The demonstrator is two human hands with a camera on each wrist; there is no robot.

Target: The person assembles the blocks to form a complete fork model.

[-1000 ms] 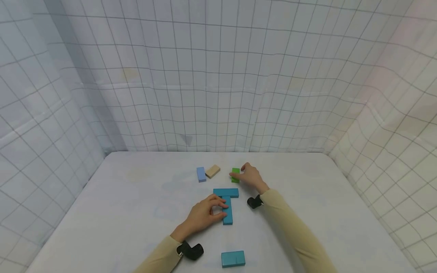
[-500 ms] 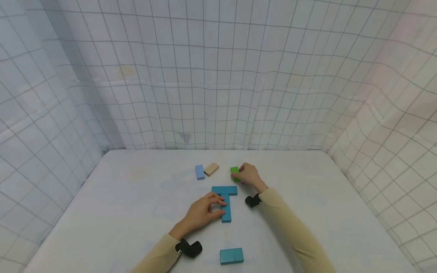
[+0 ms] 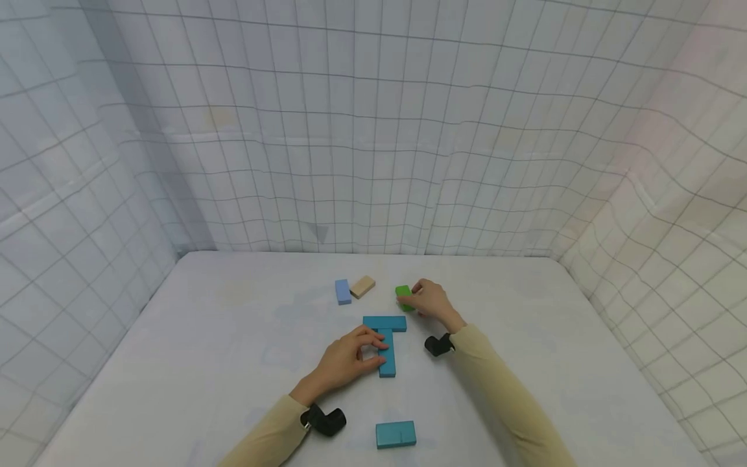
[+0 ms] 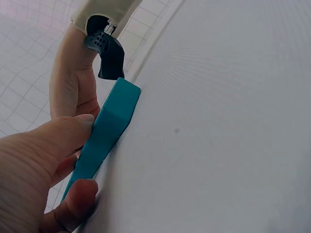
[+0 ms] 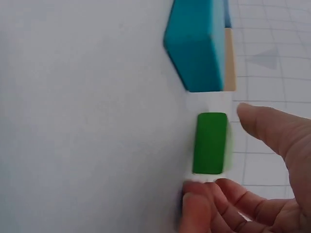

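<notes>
In the head view my left hand (image 3: 344,360) rests at the left side of a teal block (image 3: 387,363), thumb and fingertips touching it. The left wrist view shows the thumb against this long block (image 4: 109,121). It forms a T with a crosswise teal block (image 3: 382,323). Farther back, my right hand (image 3: 433,301) is at a small green block (image 3: 404,292), thumb to its left and fingers to its right. In the right wrist view, gaps show between the green block (image 5: 210,143) and the thumb and fingers; contact is unclear.
A light blue block (image 3: 343,292) and a tan wooden block (image 3: 363,287) lie left of the green one. Nearer the front lies a wider teal block (image 3: 395,435). A grid-patterned white curtain (image 3: 373,162) encloses the back and sides of the white table (image 3: 233,363).
The right thumb and fingers have drawn closer around the green block, which has turned slightly on the table. The left hand keeps its place by the teal block.
</notes>
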